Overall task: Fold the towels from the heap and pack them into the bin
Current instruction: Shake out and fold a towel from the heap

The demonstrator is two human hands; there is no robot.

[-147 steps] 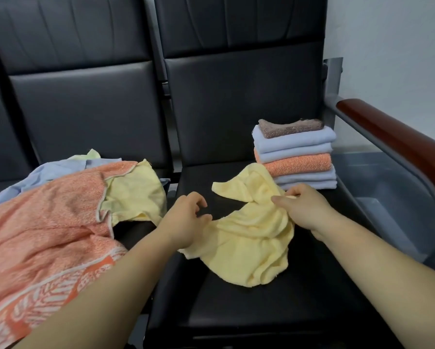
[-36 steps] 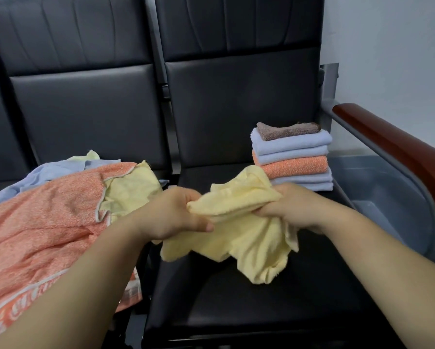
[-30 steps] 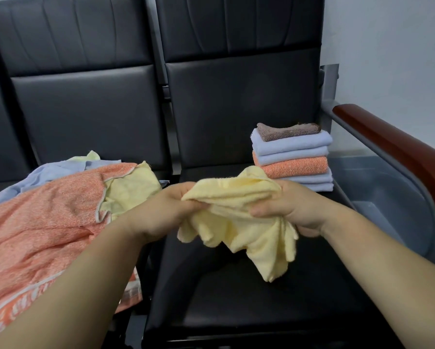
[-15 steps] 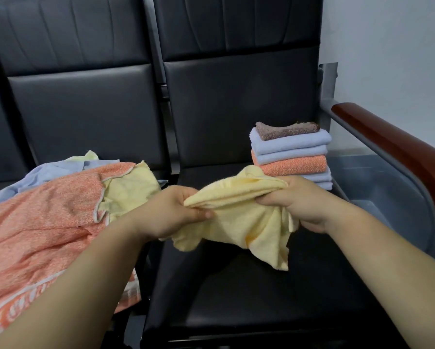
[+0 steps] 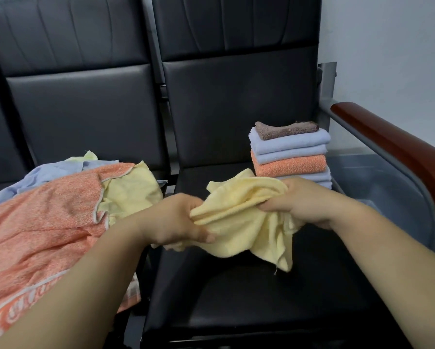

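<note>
Head view: a row of black seats backs onto a pale wall, with the heap on the left, a stack of folded towels at the rear of the right-hand cushion, and the grey bin just beside that stack. The left grip and right grip each curl round a bunched edge of the yellow towel, held crumpled above the right-hand cushion. I judge this fold barely begun; next I must find two corners and spread them flat.

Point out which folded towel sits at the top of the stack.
The brown towel, the only brown one; it lies on the pale blue towels, with the folded orange towel lower down.
</note>
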